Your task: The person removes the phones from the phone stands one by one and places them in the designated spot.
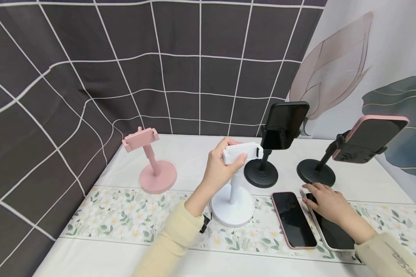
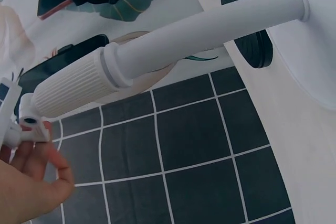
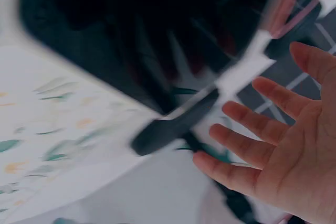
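A pink stand (image 1: 157, 177) is standing at ten o'clock from the white stand (image 1: 234, 194) on the worktop (image 1: 118, 254). The left hand (image 1: 217, 166) is pinching the white stand's clamp (image 1: 248, 149); it is looking light and stiff, with the stem probably offering a steadier hold. At one o'clock, a black stand (image 1: 261, 175) is holding a black phone (image 1: 286, 125) (only clamps are serving as holders). At three, a pink-edged phone (image 1: 294, 220) is lying flat; beyond, the right hand (image 1: 327, 202) is stretching its fingers over a pale-edged phone (image 1: 329, 229), contact unclear, glass probably slippery, edges best. At two, another black stand (image 1: 313, 172) is gripping a pink phone (image 1: 371, 138).
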A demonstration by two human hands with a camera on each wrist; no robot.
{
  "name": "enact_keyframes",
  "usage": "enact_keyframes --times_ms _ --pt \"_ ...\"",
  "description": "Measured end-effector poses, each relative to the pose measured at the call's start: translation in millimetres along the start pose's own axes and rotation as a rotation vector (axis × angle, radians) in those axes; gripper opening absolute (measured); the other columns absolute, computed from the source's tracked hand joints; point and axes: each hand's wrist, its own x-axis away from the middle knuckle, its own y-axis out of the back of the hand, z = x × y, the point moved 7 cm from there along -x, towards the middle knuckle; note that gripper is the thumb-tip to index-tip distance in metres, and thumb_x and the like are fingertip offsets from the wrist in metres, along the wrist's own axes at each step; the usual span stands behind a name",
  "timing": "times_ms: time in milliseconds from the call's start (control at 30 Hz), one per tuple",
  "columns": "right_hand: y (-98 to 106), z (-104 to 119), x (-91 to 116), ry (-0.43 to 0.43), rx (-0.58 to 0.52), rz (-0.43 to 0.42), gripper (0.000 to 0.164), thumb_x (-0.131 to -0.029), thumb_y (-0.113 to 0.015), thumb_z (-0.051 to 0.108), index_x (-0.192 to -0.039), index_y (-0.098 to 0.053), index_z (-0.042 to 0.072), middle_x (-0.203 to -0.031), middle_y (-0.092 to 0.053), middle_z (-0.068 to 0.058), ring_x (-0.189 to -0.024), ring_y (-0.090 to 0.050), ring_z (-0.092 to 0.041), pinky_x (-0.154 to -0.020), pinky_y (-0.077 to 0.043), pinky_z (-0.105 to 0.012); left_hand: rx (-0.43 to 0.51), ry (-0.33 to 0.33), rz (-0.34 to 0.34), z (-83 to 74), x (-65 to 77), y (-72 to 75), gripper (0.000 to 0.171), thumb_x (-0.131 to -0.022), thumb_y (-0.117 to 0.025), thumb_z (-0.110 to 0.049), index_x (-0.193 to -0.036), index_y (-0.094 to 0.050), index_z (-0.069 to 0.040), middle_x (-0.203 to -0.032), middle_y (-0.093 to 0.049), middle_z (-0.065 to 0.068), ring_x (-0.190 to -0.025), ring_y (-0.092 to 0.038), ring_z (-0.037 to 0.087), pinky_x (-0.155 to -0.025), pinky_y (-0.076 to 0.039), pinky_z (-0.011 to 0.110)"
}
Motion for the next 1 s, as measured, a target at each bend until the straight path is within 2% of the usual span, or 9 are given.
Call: enact_keyframes --times_ms 100,200,300,367,467,567,667,833,1000 --pt "17 28 1 0.055 -0.042 -0.041 0.041 -0.080 -0.062 0.021 -0.112 -0.055 -0.003 -0.096 -0.062 -0.025 -0.072 -0.060 -0.031 -0.057 -0.052 -0.048 0.070 0.059 0.092 0.8 1.1 2.0 0.034 -0.078 -0.063 -0.002 -0.110 -0.052 -0.002 -0.109 -0.061 0.022 -0.085 -0.058 0.016 -0.070 -0.052 0.031" --pt "30 57 6 0.100 -0.092 -0.077 0.037 -0.081 -0.062 0.022 -0.112 -0.057 0.002 -0.093 -0.066 -0.019 -0.061 -0.059 -0.019 -0.050 -0.050 -0.038 0.155 0.082 0.183 8.9 2.0 0.8 0.064 -0.074 -0.066 0.001 -0.131 -0.038 -0.011 -0.129 -0.051 0.017 -0.104 -0.052 0.012 -0.087 -0.049 0.041" --pt "40 82 13 0.161 -0.109 -0.132 0.033 -0.081 -0.063 0.023 -0.110 -0.059 0.007 -0.099 -0.067 -0.016 -0.070 -0.062 -0.021 -0.056 -0.054 -0.041 0.182 0.080 0.228 20.1 4.6 -2.3 0.090 -0.070 -0.070 0.001 -0.141 -0.019 -0.022 -0.142 -0.039 0.012 -0.119 -0.042 0.009 -0.100 -0.038 0.049" --pt "44 96 17 0.196 -0.124 -0.168 0.030 -0.081 -0.063 0.023 -0.108 -0.061 0.010 -0.100 -0.068 -0.012 -0.076 -0.063 -0.023 -0.060 -0.054 -0.045 0.168 0.102 0.226 26.3 8.5 -3.7 0.097 -0.069 -0.071 0.001 -0.143 -0.013 -0.025 -0.144 -0.035 0.011 -0.120 -0.041 0.011 -0.099 -0.038 0.051" --pt "48 114 23 0.270 -0.133 -0.210 0.027 -0.079 -0.064 0.020 -0.104 -0.063 0.012 -0.098 -0.068 -0.010 -0.082 -0.062 -0.025 -0.066 -0.054 -0.048 0.109 0.166 0.232 44.3 16.7 -7.5 0.090 -0.071 -0.071 -0.004 -0.141 -0.018 -0.024 -0.140 -0.040 0.012 -0.116 -0.045 0.015 -0.095 -0.043 0.050" --pt "51 132 29 0.382 -0.116 -0.224 0.024 -0.078 -0.065 0.019 -0.102 -0.064 0.014 -0.094 -0.069 -0.005 -0.085 -0.061 -0.022 -0.069 -0.055 -0.046 0.049 0.254 0.246 63.2 27.4 -13.1 0.071 -0.074 -0.070 -0.009 -0.135 -0.034 -0.012 -0.130 -0.050 0.016 -0.111 -0.051 0.020 -0.092 -0.048 0.045" --pt "58 143 33 0.479 -0.094 -0.281 0.022 -0.078 -0.064 0.019 -0.099 -0.065 0.016 -0.091 -0.068 0.001 -0.088 -0.060 -0.018 -0.072 -0.054 -0.043 0.008 0.307 0.213 75.5 36.5 -15.5 0.054 -0.075 -0.070 -0.014 -0.122 -0.048 -0.002 -0.119 -0.058 0.020 -0.105 -0.055 0.021 -0.089 -0.050 0.040" --pt "76 147 36 0.503 -0.095 -0.427 0.016 -0.083 -0.058 0.023 -0.095 -0.066 0.017 -0.086 -0.066 0.003 -0.085 -0.058 -0.017 -0.072 -0.052 -0.041 -0.031 0.283 0.096 76.1 44.5 -11.4 0.042 -0.073 -0.072 -0.015 -0.110 -0.059 -0.001 -0.103 -0.066 0.019 -0.091 -0.060 0.016 -0.078 -0.056 0.034" --pt "80 154 37 0.572 -0.116 -0.470 0.018 -0.088 -0.052 0.026 -0.093 -0.065 0.016 -0.088 -0.065 0.002 -0.084 -0.058 -0.016 -0.070 -0.052 -0.041 -0.062 0.284 0.080 75.3 49.6 -12.6 0.038 -0.074 -0.071 -0.013 -0.109 -0.060 -0.001 -0.098 -0.068 0.020 -0.087 -0.062 0.017 -0.074 -0.057 0.032"
